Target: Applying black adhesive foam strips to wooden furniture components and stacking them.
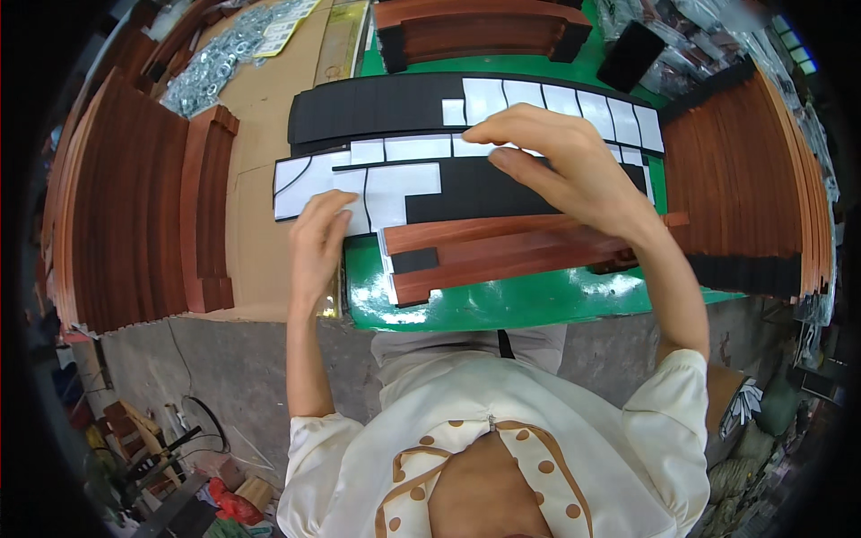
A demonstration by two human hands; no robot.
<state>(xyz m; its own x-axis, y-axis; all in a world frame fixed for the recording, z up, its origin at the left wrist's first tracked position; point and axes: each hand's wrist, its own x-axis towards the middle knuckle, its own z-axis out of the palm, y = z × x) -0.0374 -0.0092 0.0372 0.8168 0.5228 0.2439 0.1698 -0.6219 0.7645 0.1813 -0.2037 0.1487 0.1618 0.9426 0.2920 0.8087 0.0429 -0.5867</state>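
Note:
My left hand (318, 238) is at the left end of a row of black pads, fingers slightly bent and thumb apart, beside a white-backed piece (386, 197). My right hand (569, 166) hovers over the middle of the rows, index finger and thumb stretched leftward with a gap between them. I see nothing held in either hand. Under the right hand runs a row of white-backed strips (404, 148), partly covered by it. Nearer to me lies a reddish-brown wood-grain piece (502, 255) with a black patch (415, 260) at its left end; my right forearm crosses its right part.
Stacks of reddish-brown boards stand at left (126, 206) and right (735, 179). Behind the black strips (377, 108) sits another brown piece (484, 36). Metal rings (215, 67) are heaped at the back left. A dark phone-like slab (631, 56) rests on plastic bags. The green tabletop (502, 309) ends before me.

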